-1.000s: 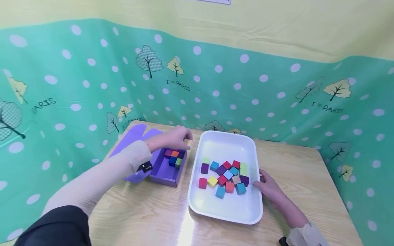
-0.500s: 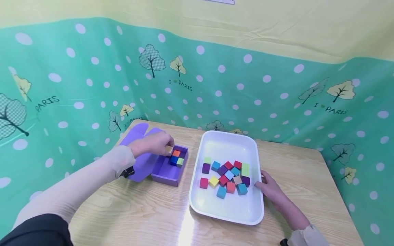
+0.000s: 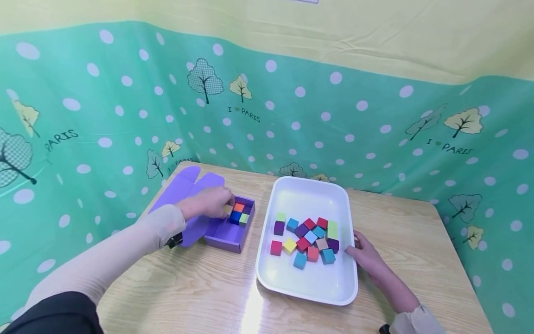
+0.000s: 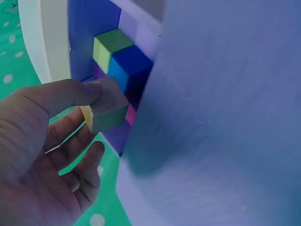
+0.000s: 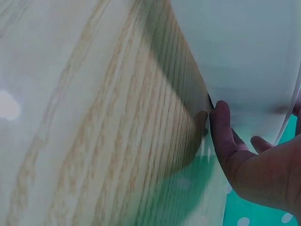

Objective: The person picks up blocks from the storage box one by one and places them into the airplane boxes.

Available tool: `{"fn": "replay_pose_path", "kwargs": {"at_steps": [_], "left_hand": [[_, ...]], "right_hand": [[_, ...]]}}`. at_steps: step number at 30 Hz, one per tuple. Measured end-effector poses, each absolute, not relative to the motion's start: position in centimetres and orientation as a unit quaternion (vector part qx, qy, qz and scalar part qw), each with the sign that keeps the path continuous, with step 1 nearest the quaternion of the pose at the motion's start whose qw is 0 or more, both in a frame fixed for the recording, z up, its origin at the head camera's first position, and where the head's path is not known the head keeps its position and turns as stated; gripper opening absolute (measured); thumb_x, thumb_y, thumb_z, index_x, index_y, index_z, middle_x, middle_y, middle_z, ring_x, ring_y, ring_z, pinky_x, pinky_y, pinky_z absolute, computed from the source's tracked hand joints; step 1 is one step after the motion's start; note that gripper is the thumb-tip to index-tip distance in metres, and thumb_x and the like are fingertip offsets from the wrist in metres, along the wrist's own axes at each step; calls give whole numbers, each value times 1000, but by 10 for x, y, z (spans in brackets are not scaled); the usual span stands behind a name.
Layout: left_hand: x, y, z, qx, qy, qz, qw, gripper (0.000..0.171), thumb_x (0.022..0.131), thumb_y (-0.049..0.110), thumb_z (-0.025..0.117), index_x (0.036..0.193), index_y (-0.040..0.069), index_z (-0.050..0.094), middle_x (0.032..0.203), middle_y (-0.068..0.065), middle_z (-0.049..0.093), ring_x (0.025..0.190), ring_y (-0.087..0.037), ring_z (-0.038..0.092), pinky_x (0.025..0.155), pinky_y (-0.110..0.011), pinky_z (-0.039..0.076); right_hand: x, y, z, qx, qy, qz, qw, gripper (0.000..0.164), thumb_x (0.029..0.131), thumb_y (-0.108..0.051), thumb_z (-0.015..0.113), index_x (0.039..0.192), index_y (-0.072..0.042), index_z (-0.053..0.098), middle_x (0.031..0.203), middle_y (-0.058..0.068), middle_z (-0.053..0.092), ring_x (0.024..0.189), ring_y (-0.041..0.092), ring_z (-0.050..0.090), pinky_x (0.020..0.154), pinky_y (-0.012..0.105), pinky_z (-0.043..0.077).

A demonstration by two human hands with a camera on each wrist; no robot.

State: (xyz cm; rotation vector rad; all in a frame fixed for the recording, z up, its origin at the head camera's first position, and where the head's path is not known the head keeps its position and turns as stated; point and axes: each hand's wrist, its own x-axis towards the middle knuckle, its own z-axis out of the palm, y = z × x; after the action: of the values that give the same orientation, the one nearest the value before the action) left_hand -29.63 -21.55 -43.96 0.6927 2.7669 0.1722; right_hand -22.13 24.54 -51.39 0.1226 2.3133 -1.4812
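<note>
My left hand [image 3: 208, 202] pinches a tan wooden cube [image 4: 107, 113] between thumb and fingers, at the back left of an opened purple box [image 3: 222, 244]. Inside that box, an orange cube [image 3: 239, 207], a dark blue cube [image 3: 235, 217] and a light green cube [image 3: 244, 220] sit together. A sliver of a pink cube [image 4: 131, 115] shows beside the tan one in the left wrist view; the hand hides it from the head view. My right hand [image 3: 369, 260] holds the right edge of a white tray [image 3: 306, 296], thumb at the rim and fingers against the outer wall.
Loose cubes in several colours, among them a yellow cube [image 3: 289, 247] and a red cube [image 3: 276, 247], lie in the tray. The box's purple lid [image 3: 177, 188] is folded out leftward. A wooden table [image 3: 200, 287] carries everything, with a patterned green curtain [image 3: 292, 106] behind.
My left hand has moved left with the tan cube, from above the box's back right corner to its back left part. The right hand stays at the tray.
</note>
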Motion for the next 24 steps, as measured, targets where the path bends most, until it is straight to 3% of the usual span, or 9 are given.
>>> {"fn": "replay_pose_path", "kwargs": {"at_steps": [11, 24], "left_hand": [[-298, -222, -456, 262, 958, 41, 112, 15, 77, 15, 77, 85, 15, 64, 78, 6, 58, 70, -14, 53, 64, -32, 47], [-307, -224, -470, 273, 957, 23, 91, 16, 76, 20, 77, 85, 16, 64, 76, 6, 57, 68, -12, 51, 60, -29, 44]], "right_hand": [[-223, 244, -515, 45, 828, -524, 196, 75, 93, -15, 53, 153, -1, 12, 145, 35, 31, 125, 47, 44, 95, 49, 46], [-223, 244, -515, 53, 827, -523, 196, 73, 91, -13, 53, 152, 1, 15, 145, 33, 31, 128, 47, 40, 100, 52, 40]]}}
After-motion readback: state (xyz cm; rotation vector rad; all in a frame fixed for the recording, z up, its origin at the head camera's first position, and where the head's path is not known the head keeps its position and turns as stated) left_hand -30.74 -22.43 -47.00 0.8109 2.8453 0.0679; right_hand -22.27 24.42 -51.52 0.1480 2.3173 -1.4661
